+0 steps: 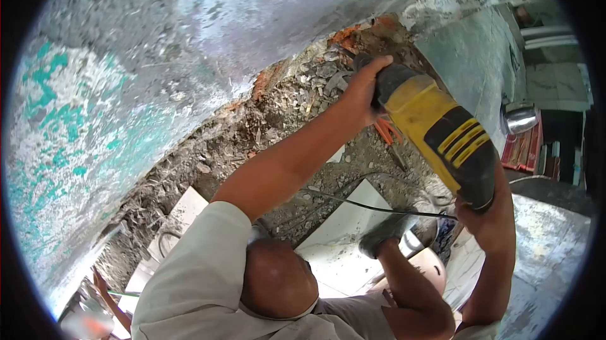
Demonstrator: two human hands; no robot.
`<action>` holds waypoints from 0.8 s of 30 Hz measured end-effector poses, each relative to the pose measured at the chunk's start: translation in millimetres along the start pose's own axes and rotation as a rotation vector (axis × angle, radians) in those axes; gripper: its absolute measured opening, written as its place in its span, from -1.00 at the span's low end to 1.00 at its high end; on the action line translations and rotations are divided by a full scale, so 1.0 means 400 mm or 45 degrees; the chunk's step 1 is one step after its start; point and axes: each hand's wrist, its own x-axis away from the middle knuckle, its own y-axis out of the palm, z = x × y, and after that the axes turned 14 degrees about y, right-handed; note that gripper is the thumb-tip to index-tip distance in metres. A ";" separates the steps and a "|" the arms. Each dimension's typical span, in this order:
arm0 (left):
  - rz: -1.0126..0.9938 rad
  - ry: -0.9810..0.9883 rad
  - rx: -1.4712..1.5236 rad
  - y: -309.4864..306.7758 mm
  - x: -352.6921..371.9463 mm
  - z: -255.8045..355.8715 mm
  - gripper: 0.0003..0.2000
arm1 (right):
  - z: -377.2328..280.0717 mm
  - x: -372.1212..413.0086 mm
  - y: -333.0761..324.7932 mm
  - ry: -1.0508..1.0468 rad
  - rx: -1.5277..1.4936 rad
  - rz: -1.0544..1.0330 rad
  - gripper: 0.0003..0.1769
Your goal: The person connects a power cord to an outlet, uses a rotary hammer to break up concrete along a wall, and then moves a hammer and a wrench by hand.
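Note:
A yellow and black hammer drill [445, 135] points up at a broken patch of wall [353, 37] where orange brick shows. My left hand [365, 91] is shut around the drill's black front end, close to the brick. My right hand [486, 220] grips the rear handle from below. The tip of the tool is hidden behind my left hand. A black cable [372, 207] runs from the drill's rear across the rubble.
Grey plaster with teal paint [57, 132] covers the wall at left. Rubble [297, 106] and white tiles [347, 220] lie below, with a foot in a grey shoe [385, 233] on them. A shiny metal pot [521, 117] sits on red items at right.

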 end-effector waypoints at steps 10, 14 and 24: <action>0.089 0.058 -0.017 0.049 -0.038 0.023 -0.57 | -0.060 -0.062 -0.074 0.200 -0.010 0.060 -0.17; 0.079 0.065 0.000 0.029 -0.080 0.010 -0.57 | -0.033 -0.097 -0.083 0.147 -0.086 0.063 -0.15; 0.108 0.003 -0.040 -0.068 -0.044 -0.076 -0.57 | 0.064 -0.045 0.016 0.133 0.070 -0.023 -0.03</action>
